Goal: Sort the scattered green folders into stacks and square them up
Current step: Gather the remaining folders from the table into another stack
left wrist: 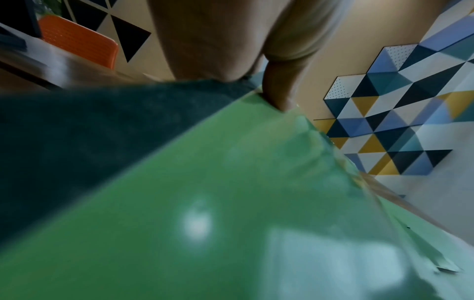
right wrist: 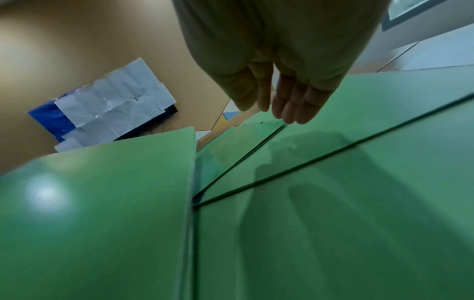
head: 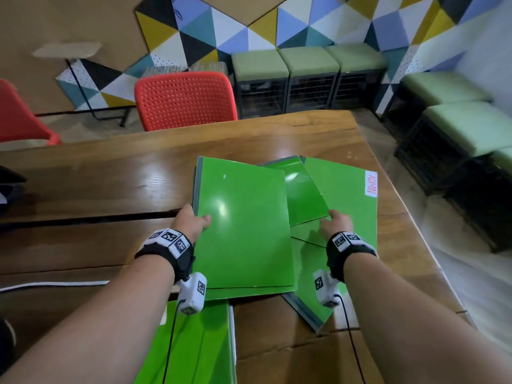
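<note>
Several green folders [head: 327, 195] lie fanned near the table's [head: 110, 176] right edge. My left hand [head: 191, 223] pinches the top folder [head: 243, 231] by its spine edge; my right hand [head: 336, 224] hovers relaxed, empty. They look light, glossy and slippery, so edges grip best.

Wood table [head: 110, 184] w/ green folders [head: 343, 189], white cable [head: 50, 284]
</note>
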Demonstrator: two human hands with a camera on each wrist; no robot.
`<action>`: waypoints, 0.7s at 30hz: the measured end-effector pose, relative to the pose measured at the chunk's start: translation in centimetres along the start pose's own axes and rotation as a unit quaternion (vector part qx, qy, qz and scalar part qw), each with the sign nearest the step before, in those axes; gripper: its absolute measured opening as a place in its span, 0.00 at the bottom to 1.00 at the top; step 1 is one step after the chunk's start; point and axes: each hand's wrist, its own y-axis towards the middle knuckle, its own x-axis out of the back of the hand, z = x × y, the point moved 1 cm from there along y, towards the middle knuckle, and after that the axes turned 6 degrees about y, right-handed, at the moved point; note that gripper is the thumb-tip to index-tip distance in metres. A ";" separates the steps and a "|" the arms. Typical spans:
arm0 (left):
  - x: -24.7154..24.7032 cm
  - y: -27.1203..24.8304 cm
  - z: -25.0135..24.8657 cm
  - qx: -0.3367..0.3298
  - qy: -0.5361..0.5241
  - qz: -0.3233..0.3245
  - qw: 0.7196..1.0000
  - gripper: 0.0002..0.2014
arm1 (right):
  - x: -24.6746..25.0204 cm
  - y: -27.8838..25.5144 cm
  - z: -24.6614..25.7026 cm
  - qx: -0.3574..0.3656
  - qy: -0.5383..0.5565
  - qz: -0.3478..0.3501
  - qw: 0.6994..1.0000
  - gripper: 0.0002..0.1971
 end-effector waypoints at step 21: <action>-1.1 4.5 1.6 0.020 -0.103 -0.025 0.994 0.45 | -3.4 4.1 2.4 -0.059 -0.161 -0.036 0.985 0.36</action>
